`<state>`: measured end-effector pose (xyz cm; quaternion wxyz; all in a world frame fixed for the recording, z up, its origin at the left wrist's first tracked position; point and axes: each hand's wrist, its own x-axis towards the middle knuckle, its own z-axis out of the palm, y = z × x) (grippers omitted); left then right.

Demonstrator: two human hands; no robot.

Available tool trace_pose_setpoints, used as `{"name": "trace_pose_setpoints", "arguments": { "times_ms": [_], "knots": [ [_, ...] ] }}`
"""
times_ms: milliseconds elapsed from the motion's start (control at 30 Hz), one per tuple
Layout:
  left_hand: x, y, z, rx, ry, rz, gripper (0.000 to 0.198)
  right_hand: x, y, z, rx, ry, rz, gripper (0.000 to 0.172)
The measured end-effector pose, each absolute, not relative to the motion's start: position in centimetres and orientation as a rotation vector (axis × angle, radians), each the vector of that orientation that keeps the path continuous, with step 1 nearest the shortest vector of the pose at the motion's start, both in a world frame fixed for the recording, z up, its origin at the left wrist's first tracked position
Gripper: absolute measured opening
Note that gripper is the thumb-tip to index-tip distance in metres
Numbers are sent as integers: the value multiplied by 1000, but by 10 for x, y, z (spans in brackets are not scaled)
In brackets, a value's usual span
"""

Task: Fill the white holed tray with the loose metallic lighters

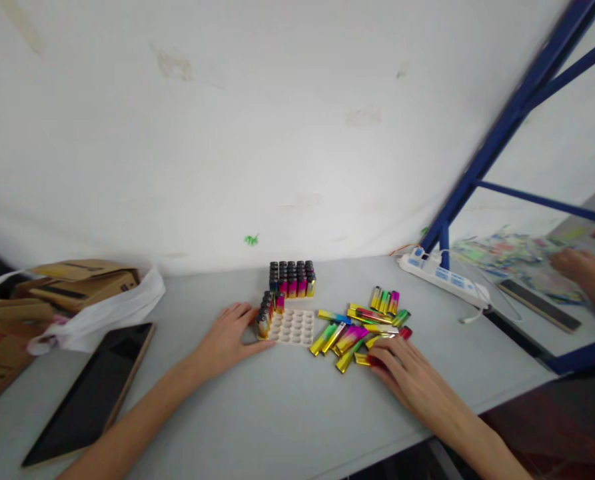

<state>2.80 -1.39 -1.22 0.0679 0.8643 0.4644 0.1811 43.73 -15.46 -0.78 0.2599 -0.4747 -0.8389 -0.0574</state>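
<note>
My left hand (227, 340) holds the left side of a white tray (293, 327) with rows of round holes, thumb along its front edge. Upright black-topped lighters (266, 313) fill the tray's left end, next to my fingers. Directly behind it stands a second tray packed with black-topped lighters (292, 280) in pink, gold and other shiny colours. To the right lies a loose pile of metallic lighters (348, 339). My right hand (397, 367) is at the near right of this pile, its fingers closed around a gold lighter (362, 359), partly hidden by the fingertips.
A tablet (92, 393) lies at the left, near cardboard boxes (82, 277) and a white plastic bag (147, 293). A power strip (444, 279) stands at the right beside a blue metal frame (507, 127). Beyond it, another person's hand (577, 265) is over a neighbouring table.
</note>
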Motion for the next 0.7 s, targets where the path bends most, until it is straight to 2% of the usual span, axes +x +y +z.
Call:
{"name": "trace_pose_setpoints", "arguments": {
  "times_ms": [167,400,533,700],
  "knots": [
    [27,-13,-15,2598,1382,586,72,419,-139,18,-1404,-1976,401,32],
    [27,-15,-14,2602,1373,583,71,362,-49,61,-1186,-1546,855,42],
    [28,-18,-12,2598,1378,589,66,331,-11,67,-998,-1417,1039,50],
    [29,-20,-9,2604,1369,561,64,313,-14,54,-761,-1390,1504,53]
  ]
}}
